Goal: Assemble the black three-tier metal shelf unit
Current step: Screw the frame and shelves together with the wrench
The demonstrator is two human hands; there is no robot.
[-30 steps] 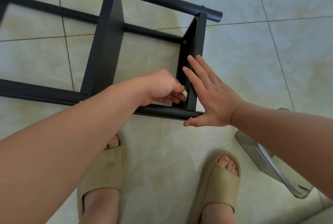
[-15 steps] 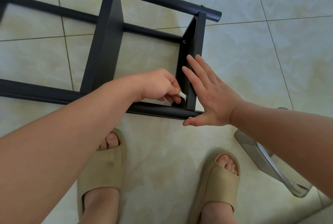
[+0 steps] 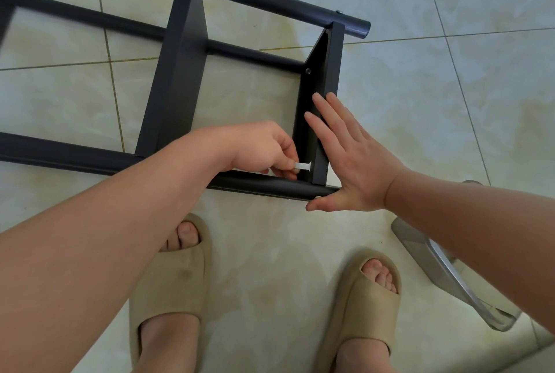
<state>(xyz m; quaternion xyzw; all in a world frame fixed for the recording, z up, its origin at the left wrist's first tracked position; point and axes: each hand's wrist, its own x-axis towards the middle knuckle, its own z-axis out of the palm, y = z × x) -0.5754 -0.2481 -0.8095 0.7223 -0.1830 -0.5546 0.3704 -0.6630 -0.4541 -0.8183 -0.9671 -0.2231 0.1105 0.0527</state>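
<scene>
The black metal shelf unit [image 3: 177,78] lies on its side on the tiled floor, its tubes running left to right. My right hand [image 3: 351,159] presses flat with straight fingers against the end shelf panel [image 3: 329,72], the thumb under the near tube [image 3: 270,186]. My left hand [image 3: 264,150] pinches a small silver screw [image 3: 303,166] and holds it against the inner face of that panel, just above the near tube. A screw head [image 3: 307,71] shows higher on the same panel.
My two feet in beige slippers [image 3: 171,282] stand just in front of the frame. A silver chair leg [image 3: 444,273] juts in at the lower right under my right forearm. Pale floor tiles [image 3: 450,102] surround the frame.
My left hand has drawn back a little to the left, so the silver screw between its fingertips now shows. My right hand has stayed pressed on the end panel.
</scene>
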